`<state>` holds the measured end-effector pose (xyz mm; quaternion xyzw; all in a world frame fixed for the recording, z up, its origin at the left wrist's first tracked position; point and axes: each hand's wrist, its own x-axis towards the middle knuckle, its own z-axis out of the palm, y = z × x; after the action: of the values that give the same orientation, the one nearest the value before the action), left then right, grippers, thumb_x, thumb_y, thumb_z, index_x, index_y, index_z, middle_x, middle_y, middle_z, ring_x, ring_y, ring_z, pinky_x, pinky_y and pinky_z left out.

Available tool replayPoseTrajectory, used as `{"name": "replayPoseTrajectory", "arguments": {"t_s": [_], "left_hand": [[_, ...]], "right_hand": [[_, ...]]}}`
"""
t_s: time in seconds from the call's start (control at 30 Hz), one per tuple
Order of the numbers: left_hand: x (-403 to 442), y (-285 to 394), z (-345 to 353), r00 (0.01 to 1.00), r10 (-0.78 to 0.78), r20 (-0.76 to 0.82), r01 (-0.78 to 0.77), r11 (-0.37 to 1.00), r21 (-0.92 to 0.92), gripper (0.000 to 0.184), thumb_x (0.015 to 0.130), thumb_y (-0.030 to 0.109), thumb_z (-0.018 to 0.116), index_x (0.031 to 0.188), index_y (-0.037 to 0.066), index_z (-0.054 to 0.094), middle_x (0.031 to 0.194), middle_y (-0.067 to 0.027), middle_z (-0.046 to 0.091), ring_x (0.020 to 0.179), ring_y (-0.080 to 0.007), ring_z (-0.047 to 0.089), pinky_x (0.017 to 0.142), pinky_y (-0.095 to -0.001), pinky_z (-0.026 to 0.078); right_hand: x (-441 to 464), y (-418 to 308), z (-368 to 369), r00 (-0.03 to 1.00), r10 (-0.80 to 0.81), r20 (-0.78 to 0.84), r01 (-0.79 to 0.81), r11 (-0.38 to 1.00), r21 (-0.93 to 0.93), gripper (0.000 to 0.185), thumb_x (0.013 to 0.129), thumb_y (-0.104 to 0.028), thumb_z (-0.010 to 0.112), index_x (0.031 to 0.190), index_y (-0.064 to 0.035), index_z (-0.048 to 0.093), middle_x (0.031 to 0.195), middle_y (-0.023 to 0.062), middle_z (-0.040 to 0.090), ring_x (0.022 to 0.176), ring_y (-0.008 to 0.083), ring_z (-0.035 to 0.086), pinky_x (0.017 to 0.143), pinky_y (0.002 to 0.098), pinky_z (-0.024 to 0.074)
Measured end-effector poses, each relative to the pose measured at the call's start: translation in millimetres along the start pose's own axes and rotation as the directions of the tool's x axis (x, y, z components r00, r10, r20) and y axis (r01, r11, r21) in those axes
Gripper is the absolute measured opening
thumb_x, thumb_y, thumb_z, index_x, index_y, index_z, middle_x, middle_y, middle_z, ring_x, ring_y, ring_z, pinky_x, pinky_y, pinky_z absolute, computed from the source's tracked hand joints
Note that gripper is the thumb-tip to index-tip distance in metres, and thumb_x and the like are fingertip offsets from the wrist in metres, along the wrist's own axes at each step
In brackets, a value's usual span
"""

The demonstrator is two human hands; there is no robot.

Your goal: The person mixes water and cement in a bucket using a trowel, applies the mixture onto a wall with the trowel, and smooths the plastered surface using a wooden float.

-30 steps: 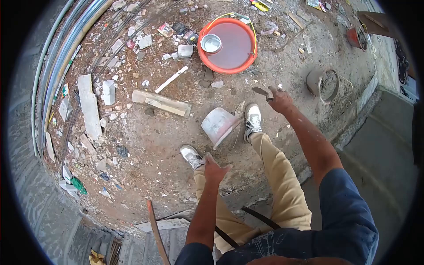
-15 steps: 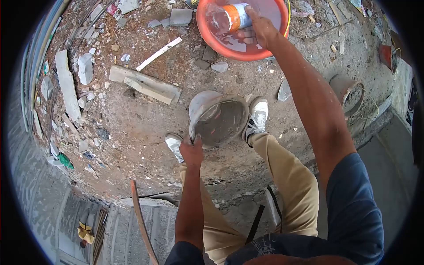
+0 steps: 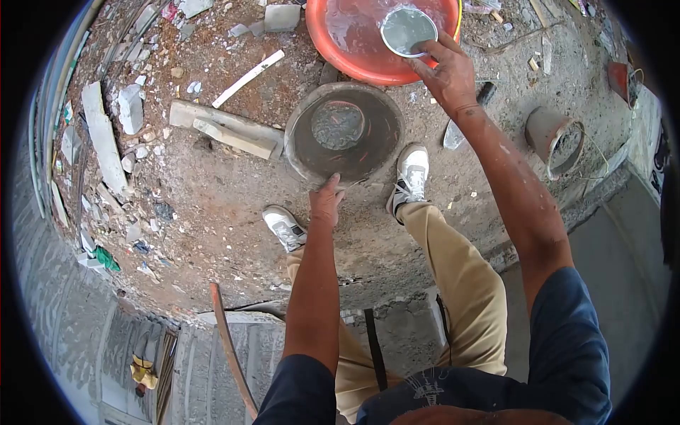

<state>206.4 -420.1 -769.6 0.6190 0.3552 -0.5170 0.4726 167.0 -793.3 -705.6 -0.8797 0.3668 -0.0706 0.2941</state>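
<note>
My left hand (image 3: 328,202) is closed on the near rim of a grey, cement-stained bucket (image 3: 301,159), thumb over the edge. The bucket stands with its mouth up toward me, and wet grey residue shows at its bottom. My right hand (image 3: 452,79) grips a tin can (image 3: 409,33) by its side, fingers around the rim. Cloudy water shows inside the can, which is over the near right part of an orange basin (image 3: 327,44). Greyish water fills the basin.
A wooden float (image 3: 230,133) lies left of the bucket, with a white strip (image 3: 248,79) beyond it. Another bucket (image 3: 549,138) stands at the right. Broken rubble (image 3: 131,110) covers the left ground. A person (image 3: 143,372) is at the lower left.
The can has turned from lying sideways in the basin to mouth-up, nearer me and holding water. The bucket has swung from tilted to more upright and moved away from me.
</note>
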Motion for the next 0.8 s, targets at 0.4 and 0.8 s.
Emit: {"name": "replayPoseTrajectory", "arguments": {"t_s": [0.4,0.8], "left_hand": [[-9.0,26.1,-17.1,0.97,0.171,0.171,-0.146,0.978,-0.148,0.039,0.082,0.007,0.071,0.12,0.01,0.061,0.114,-0.0022,0.064,0.111,-0.0189,0.059,0.103,-0.0429,0.042],[12.3,23.5,-19.3,0.964,-0.025,0.265,0.098,0.958,-0.268,0.039,0.083,0.009,0.071,0.121,0.011,0.06,0.116,-0.0024,0.066,0.114,-0.0187,0.059,0.104,-0.0364,0.044]], "right_hand": [[-104.3,-85.3,-14.7,0.608,0.063,0.791,0.098,0.983,-0.153,0.048,0.089,-0.052,0.067,0.103,-0.0065,0.071,0.107,0.0187,0.071,0.094,0.0338,0.07,0.083,0.044,0.0556],[-129.0,-114.1,14.2,0.42,0.081,0.904,0.036,0.994,-0.105,0.065,0.094,-0.064,0.052,0.105,-0.0031,0.072,0.1,0.0206,0.072,0.099,0.0347,0.069,0.09,0.045,0.0535]]}}
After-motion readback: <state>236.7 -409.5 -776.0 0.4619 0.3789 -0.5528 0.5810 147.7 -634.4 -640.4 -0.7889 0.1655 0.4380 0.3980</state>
